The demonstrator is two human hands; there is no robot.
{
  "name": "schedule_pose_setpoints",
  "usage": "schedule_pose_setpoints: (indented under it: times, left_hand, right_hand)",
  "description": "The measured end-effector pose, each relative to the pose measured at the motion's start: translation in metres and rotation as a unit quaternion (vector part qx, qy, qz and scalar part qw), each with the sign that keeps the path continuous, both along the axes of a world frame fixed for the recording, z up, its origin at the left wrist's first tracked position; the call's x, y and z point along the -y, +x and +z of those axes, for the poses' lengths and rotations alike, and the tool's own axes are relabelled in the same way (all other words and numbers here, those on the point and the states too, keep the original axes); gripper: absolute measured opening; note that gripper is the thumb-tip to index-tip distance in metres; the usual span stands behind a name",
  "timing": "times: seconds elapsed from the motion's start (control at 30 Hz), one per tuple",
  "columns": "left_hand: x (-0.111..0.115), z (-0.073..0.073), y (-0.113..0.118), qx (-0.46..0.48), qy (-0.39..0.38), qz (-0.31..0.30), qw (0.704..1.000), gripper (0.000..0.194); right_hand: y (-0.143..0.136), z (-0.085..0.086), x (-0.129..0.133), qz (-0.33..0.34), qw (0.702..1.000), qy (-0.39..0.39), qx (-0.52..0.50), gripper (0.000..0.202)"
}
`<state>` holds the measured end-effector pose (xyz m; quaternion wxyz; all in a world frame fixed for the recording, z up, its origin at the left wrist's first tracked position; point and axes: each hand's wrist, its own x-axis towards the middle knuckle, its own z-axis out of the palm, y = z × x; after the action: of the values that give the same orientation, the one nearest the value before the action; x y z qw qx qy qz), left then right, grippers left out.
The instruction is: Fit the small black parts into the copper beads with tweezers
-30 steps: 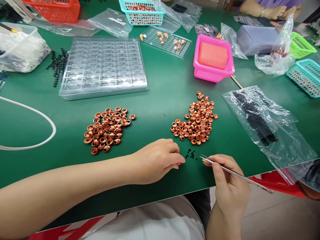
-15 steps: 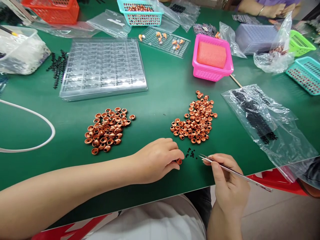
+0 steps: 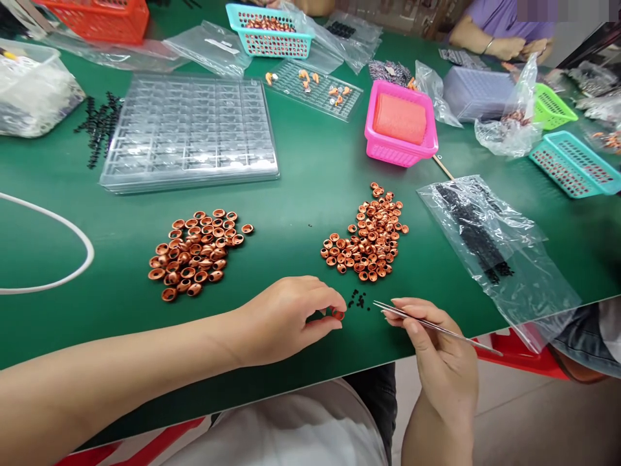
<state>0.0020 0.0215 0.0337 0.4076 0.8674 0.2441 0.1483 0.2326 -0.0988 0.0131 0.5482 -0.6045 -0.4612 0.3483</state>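
Note:
My left hand (image 3: 295, 317) rests on the green table with thumb and forefinger closed around a small copper-coloured cup-shaped piece (image 3: 338, 314). In my right hand (image 3: 436, 349) is a pair of metal tweezers (image 3: 436, 327), held like a pen. Its tips point left at a few tiny black parts (image 3: 359, 299) scattered between the two hands. Just beyond them lies a pile of copper-coloured pieces with holes (image 3: 371, 239). A second pile of such pieces (image 3: 194, 252) sits farther left, beyond my left forearm.
Stacked clear plastic trays (image 3: 191, 129) lie at the back left. A pink basket (image 3: 402, 145) stands behind the right pile, and a plastic bag of black parts (image 3: 485, 239) lies to its right. A white cable (image 3: 82, 236) loops in at left. Across the table sits another person (image 3: 504, 39).
The view has shifted, so the table's contents sit slightly further left. My left thumb and forefinger show a wider gap behind the copper piece. The tweezers stay in my right hand.

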Motion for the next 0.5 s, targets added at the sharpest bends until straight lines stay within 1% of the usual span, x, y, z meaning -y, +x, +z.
schedule_pose_setpoints:
  times: [0.13, 0.27, 0.37, 0.5]
  left_hand:
    - [0.003, 0.0, 0.01, -0.036, -0.004, 0.041, 0.999, 0.01]
    - [0.0, -0.006, 0.018, -0.037, 0.001, 0.07, 0.997, 0.009]
    - [-0.003, -0.014, 0.018, 0.001, 0.015, 0.066, 0.998, 0.009]
    - [-0.007, -0.022, 0.016, 0.034, 0.026, 0.047, 0.998, 0.01]
  right_hand:
    - [-0.003, -0.002, -0.006, 0.023, 0.998, 0.022, 0.047, 0.015]
    - [-0.011, -0.009, -0.007, -0.002, 0.991, 0.003, 0.133, 0.018]
    - [-0.015, -0.012, -0.005, -0.013, 0.982, 0.016, 0.185, 0.02]
    - [-0.018, -0.013, -0.005, 0.008, 0.98, 0.046, 0.193, 0.022]
